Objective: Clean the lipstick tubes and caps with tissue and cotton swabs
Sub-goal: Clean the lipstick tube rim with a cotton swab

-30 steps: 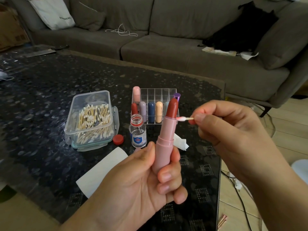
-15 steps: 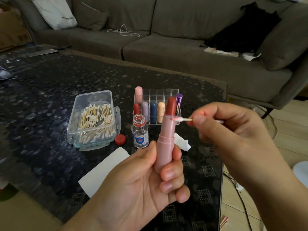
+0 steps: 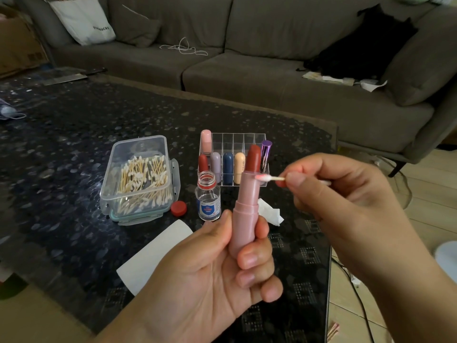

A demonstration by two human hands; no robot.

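Gripping the tube (image 3: pixel 243 219) low in your left hand (image 3: pixel 210 268), above the bench (image 3: pixel 61 144), your right hand (image 3: pixel 333 194) pinched the swab (image 3: pixel 265 178) against its rim; light, slick plastic, soft bullet exposed.

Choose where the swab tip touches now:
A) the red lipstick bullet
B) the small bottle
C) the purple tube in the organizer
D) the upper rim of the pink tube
D: the swab tip, stained pink, lies against the upper rim of the pink tube, just below the red bullet.
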